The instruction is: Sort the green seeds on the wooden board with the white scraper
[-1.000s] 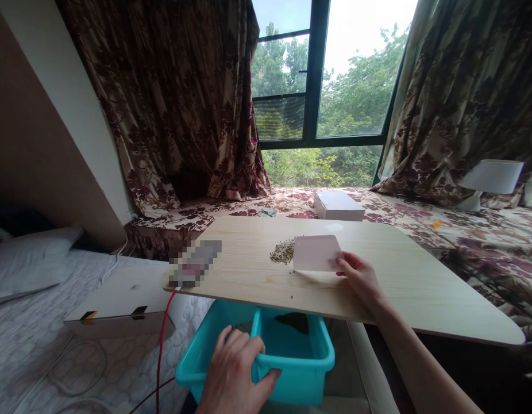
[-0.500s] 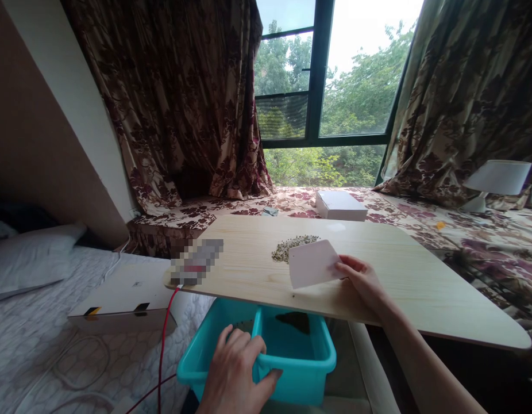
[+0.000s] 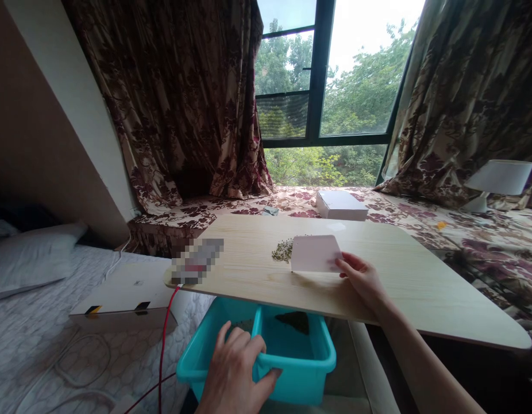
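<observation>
My right hand (image 3: 361, 277) pinches a thin white plastic card (image 3: 316, 253) by its right edge. The card is tilted over the wooden board (image 3: 412, 282), covering part of a pile of small greenish-brown grains (image 3: 282, 250). Below the board's near edge is a turquoise two-compartment bin (image 3: 298, 364). My left hand (image 3: 240, 362) grips its near rim where the divider meets it, thumb on the right side and fingers reaching over the left compartment. Dark grains (image 3: 295, 321) lie in the right compartment; a few specks show in the left one.
A pixelated device (image 3: 197, 261) with a red cable (image 3: 164, 339) rests at the board's left end. A white box (image 3: 123, 290) sits on the quilted bed to the left. Behind the board are another white box (image 3: 342, 204) and a lamp (image 3: 501, 178) on floral fabric.
My right hand has tipped the card more upright and shifted it slightly right, across the right part of the pile. My left hand stays on the bin.
</observation>
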`<state>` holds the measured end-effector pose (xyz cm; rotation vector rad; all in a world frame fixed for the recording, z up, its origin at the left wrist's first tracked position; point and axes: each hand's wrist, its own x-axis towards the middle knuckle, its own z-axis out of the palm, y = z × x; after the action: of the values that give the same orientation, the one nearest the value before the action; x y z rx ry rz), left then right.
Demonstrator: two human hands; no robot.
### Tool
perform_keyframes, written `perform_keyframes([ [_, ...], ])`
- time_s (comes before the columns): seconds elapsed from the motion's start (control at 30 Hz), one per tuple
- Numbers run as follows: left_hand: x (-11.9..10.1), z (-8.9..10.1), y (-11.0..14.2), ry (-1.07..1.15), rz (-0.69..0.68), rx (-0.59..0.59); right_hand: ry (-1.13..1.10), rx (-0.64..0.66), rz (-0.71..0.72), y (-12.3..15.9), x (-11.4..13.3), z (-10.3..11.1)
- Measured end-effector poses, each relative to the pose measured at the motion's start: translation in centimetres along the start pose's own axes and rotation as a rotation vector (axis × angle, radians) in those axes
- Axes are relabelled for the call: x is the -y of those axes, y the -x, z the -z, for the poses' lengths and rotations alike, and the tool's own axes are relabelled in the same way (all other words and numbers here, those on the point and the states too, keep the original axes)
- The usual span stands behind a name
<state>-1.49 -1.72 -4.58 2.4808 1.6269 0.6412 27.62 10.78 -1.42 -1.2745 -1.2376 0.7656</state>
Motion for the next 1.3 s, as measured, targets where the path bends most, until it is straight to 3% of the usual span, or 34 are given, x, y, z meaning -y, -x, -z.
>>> perform_keyframes([
  [0.33, -0.3, 0.5, -0.2, 0.027, 0.045, 0.05, -0.023, 0.099, -0.048, 0.1, 0.2, 0.4],
  [0.63, 0.3, -0.3, 0.1, 0.009, 0.002, -0.001, -0.104, -0.212, -0.006, -1.0, -1.0, -0.2],
  [0.9, 0.7, -0.5, 0.2, 0.001, -0.031, -0.035, -0.073, -0.2, 0.054, -2.1, -1.6, -2.3],
  [1.3, 0.2, -0.3, 0.3, 0.027, 0.0, -0.03, -0.004, -0.199, 0.05, -1.4, -1.0, -2.2],
])
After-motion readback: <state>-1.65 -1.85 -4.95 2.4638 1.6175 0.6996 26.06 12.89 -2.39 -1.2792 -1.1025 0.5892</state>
